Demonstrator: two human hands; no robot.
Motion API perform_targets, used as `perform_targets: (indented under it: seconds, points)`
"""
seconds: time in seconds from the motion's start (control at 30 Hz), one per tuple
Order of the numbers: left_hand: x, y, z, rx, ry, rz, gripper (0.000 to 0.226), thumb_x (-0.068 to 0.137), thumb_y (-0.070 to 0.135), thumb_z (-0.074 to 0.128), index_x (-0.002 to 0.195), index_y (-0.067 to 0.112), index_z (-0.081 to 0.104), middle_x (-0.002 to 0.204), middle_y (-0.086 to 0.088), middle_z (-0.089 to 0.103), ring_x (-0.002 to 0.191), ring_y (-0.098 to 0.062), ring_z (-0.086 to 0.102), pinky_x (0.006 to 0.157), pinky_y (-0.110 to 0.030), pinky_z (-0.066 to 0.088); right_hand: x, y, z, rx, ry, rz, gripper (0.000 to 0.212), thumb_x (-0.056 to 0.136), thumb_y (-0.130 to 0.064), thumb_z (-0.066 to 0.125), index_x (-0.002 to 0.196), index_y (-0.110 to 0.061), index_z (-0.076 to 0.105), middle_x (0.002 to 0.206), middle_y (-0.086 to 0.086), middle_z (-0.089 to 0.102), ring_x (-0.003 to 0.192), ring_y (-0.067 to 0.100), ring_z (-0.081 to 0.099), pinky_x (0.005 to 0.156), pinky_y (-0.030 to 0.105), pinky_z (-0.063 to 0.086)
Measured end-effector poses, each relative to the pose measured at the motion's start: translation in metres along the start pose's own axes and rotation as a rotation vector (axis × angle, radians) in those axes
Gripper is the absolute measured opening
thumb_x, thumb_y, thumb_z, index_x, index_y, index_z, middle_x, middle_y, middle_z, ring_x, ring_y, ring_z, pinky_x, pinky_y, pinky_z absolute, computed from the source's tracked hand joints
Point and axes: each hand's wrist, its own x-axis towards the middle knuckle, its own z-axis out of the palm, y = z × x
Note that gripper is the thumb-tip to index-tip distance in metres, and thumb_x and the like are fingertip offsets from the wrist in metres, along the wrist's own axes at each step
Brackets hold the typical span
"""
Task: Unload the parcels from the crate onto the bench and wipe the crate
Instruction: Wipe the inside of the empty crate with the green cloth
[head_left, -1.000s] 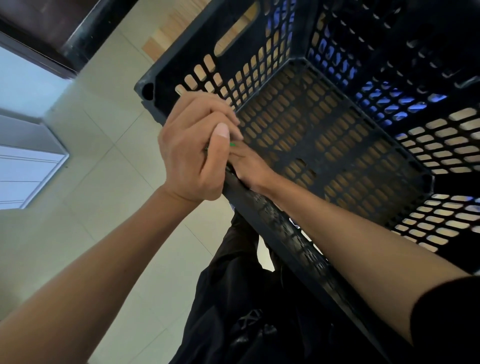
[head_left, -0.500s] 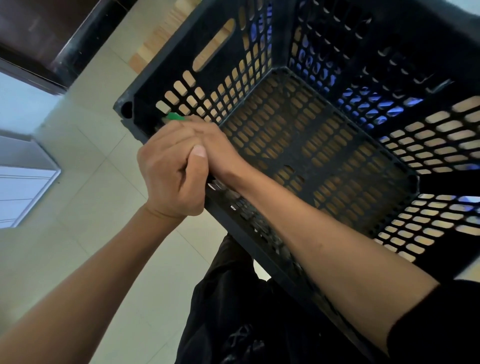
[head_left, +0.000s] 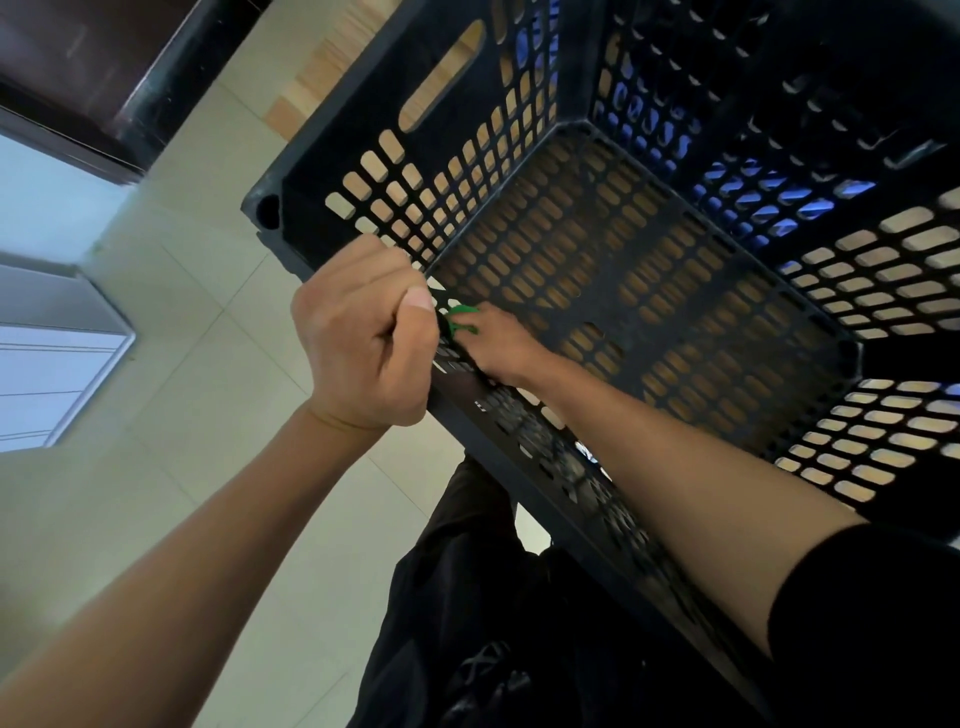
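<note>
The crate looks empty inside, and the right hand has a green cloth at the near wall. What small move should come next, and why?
Probably slide the green cloth along the inside of the near wall. The crate holds no parcels, the left hand grips its rim to steady it, and the right hand already presses the cloth there near the corner.

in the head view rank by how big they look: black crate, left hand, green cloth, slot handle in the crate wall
1. black crate
2. left hand, though it is nearer the camera
3. slot handle
4. green cloth, mostly hidden under the right hand
</note>
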Motion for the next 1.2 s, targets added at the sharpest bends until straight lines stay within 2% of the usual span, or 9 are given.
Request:
perform_targets:
  seconds: [0.2, 0.3, 0.43, 0.57, 0.67, 0.87, 0.97, 1.07, 1.2]
  points:
    - [0.001, 0.002, -0.002, -0.032, -0.008, 0.004, 0.031, 0.085, 0.003, 0.041, 0.062, 0.023, 0.035, 0.059, 0.004, 0.028, 0.054, -0.015, 0.026, 0.056, -0.027, 0.020, 0.004, -0.002, -0.010, 0.198, 0.051, 0.015, 0.032, 0.097, -0.020, 0.064, 0.128, -0.017, 0.071, 0.126, 0.008, 0.068, 0.105, 0.025, 0.067, 0.093, 0.037, 0.055]
    - [0.002, 0.003, -0.001, -0.025, -0.027, -0.002, 0.032, 0.084, 0.003, 0.042, 0.060, 0.022, 0.033, 0.058, 0.004, 0.028, 0.053, -0.015, 0.026, 0.057, -0.027, 0.020, 0.009, -0.002, -0.015, 0.366, 0.121, 0.042, 0.030, 0.101, -0.026, 0.060, 0.128, -0.020, 0.070, 0.118, 0.003, 0.072, 0.105, 0.021, 0.068, 0.096, 0.040, 0.055]
    - [0.007, 0.010, -0.006, 0.076, -0.122, -0.033, 0.031, 0.086, 0.008, 0.045, 0.062, 0.021, 0.031, 0.060, 0.007, 0.028, 0.054, -0.016, 0.027, 0.059, -0.027, 0.019, 0.017, -0.001, -0.024, 0.741, 0.267, 0.158, 0.028, 0.100, -0.042, 0.055, 0.102, -0.025, 0.077, 0.092, -0.003, 0.077, 0.081, 0.013, 0.073, 0.075, 0.032, 0.058]
    - [0.016, 0.015, -0.013, 0.275, -0.378, -0.080, 0.033, 0.094, 0.024, 0.045, 0.061, 0.019, 0.048, 0.062, 0.008, 0.040, 0.059, -0.014, 0.037, 0.060, -0.027, 0.024, 0.020, 0.005, -0.032, 1.083, 0.224, 0.211, 0.033, 0.100, -0.044, 0.053, 0.109, -0.019, 0.073, 0.097, 0.003, 0.079, 0.089, 0.021, 0.075, 0.072, 0.032, 0.058]
    - [0.024, 0.015, -0.016, 0.401, -0.632, -0.101, 0.037, 0.097, 0.039, 0.042, 0.076, 0.021, 0.067, 0.072, 0.009, 0.059, 0.067, -0.016, 0.052, 0.065, -0.032, 0.037, 0.017, 0.010, -0.040, 1.241, 0.219, 0.229, 0.039, 0.096, -0.043, 0.058, 0.117, -0.013, 0.071, 0.102, 0.007, 0.078, 0.090, 0.022, 0.074, 0.070, 0.030, 0.058]
    - [0.055, 0.002, -0.016, 0.415, -1.076, -0.027, 0.039, 0.101, 0.058, 0.035, 0.111, 0.030, 0.061, 0.101, 0.008, 0.064, 0.092, -0.018, 0.062, 0.077, -0.038, 0.040, 0.006, 0.025, -0.068, 1.377, 0.371, 0.226, 0.034, 0.101, -0.030, 0.056, 0.122, -0.006, 0.068, 0.112, 0.017, 0.075, 0.098, 0.029, 0.075, 0.075, 0.034, 0.059]
    - [0.074, -0.004, -0.001, 0.541, -1.243, 0.097, 0.042, 0.102, 0.055, 0.032, 0.115, 0.027, 0.061, 0.107, 0.001, 0.065, 0.096, -0.025, 0.063, 0.082, -0.043, 0.042, 0.002, 0.036, -0.097, 1.408, 0.480, 0.240, 0.039, 0.105, -0.031, 0.051, 0.129, -0.004, 0.065, 0.118, 0.019, 0.073, 0.106, 0.032, 0.072, 0.083, 0.040, 0.060]
    - [0.083, -0.012, 0.017, 0.606, -1.391, 0.141, 0.043, 0.103, 0.052, 0.033, 0.117, 0.023, 0.061, 0.112, -0.005, 0.063, 0.099, -0.030, 0.061, 0.077, -0.042, 0.036, 0.005, 0.049, -0.124, 1.441, 0.625, 0.219, 0.039, 0.103, -0.024, 0.054, 0.131, 0.002, 0.063, 0.126, 0.024, 0.068, 0.114, 0.038, 0.067, 0.099, 0.050, 0.055]
    - [0.090, -0.029, 0.062, 0.657, -1.589, 0.206, 0.044, 0.106, 0.047, 0.036, 0.135, 0.021, 0.055, 0.127, -0.010, 0.061, 0.113, -0.034, 0.061, 0.082, -0.043, 0.043, 0.010, 0.050, -0.143, 1.211, 0.779, 0.163, 0.028, 0.098, -0.020, 0.061, 0.116, -0.001, 0.073, 0.113, 0.015, 0.075, 0.108, 0.030, 0.072, 0.105, 0.049, 0.052]
